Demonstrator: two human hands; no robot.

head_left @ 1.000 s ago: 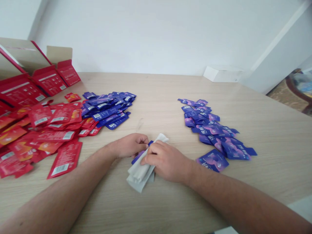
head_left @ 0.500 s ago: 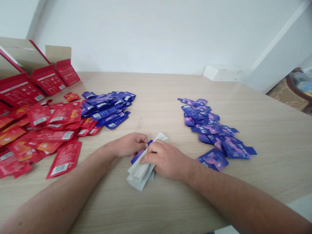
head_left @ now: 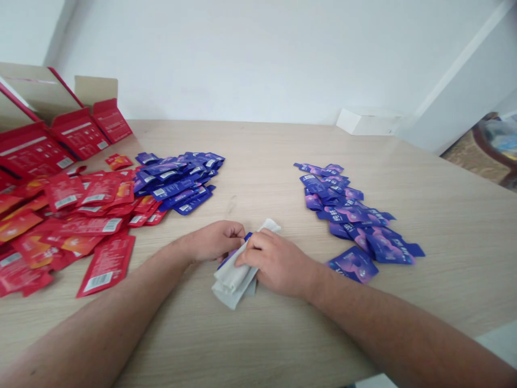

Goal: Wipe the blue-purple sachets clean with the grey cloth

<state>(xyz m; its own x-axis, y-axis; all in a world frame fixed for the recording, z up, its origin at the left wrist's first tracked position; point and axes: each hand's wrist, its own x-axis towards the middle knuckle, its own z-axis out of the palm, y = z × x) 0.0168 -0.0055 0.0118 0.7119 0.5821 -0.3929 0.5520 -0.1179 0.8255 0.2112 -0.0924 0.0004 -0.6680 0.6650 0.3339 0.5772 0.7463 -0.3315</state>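
The purple packet [head_left: 247, 236] is lying between our two hands, and the white cloth [head_left: 232, 283] is covering much of it. Our left hand [head_left: 220, 240] is pinching the packet at its left side, with a narrow grip, although the contact is partly hiding from our view. Our right hand [head_left: 283, 264] is holding the cloth in a bent, firm grip. We are probably holding from both sides so that packet and cloth are not slipping apart. On the table [head_left: 194, 334], the left purple pile [head_left: 181, 186] and the right purple pile [head_left: 351, 210] are lying well apart, perhaps so that they are not mixing, while the red packets [head_left: 97, 215] are touching the left one. At the far left, the red boxes [head_left: 78, 132] are standing open in a row and showing a pale inside; their fronts are hiding the bottom, so we cannot tell their contents. The white box [head_left: 363, 122] is resting near the wall [head_left: 242, 59], not showing what it is containing.
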